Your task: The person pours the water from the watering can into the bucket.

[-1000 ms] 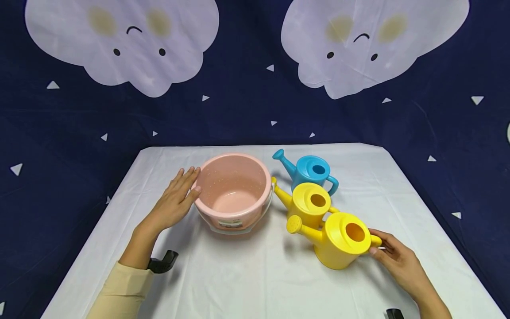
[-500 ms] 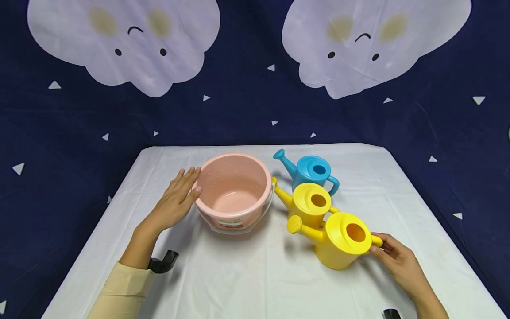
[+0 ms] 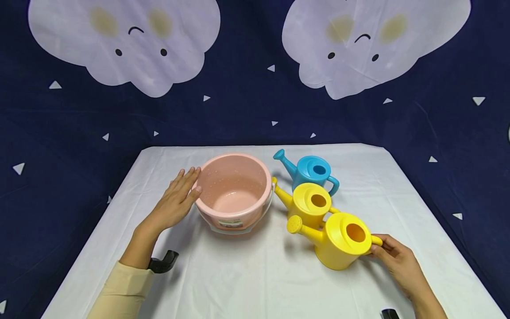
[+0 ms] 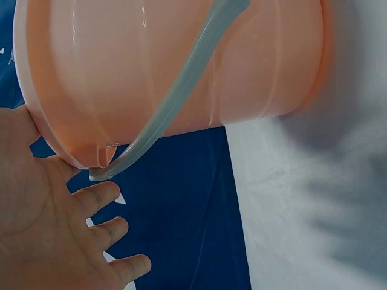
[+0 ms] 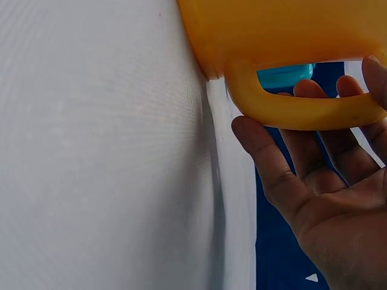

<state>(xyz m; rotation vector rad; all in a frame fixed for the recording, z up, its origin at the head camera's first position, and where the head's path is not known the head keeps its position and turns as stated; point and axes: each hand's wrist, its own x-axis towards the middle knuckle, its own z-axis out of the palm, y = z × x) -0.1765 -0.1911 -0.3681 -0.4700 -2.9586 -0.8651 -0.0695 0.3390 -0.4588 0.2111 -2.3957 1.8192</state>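
My left hand (image 3: 174, 204) touches the left rim of a pink bucket (image 3: 235, 212) with fingers straight and thumb at the rim. In the left wrist view the bucket's grey handle (image 4: 175, 106) hangs by the fingers (image 4: 112, 232). On the right, my right hand (image 3: 398, 261) holds the handle (image 5: 302, 112) of the nearest yellow watering can (image 3: 338, 248), fingers behind it in the right wrist view. This can stands upright, its sprinkler spout pointing left. Just behind it is a second yellow watering can (image 3: 304, 212), its spout tip close to the bucket.
A blue watering can (image 3: 311, 170) stands at the back, behind the yellow ones. White cloth covers the table (image 3: 223, 279). A dark blue curtain (image 3: 239, 119) with clouds hangs behind the table's far edge.
My right hand has shifted very slightly at the yellow watering can's handle. The left hand, bucket and cans stay where they were.
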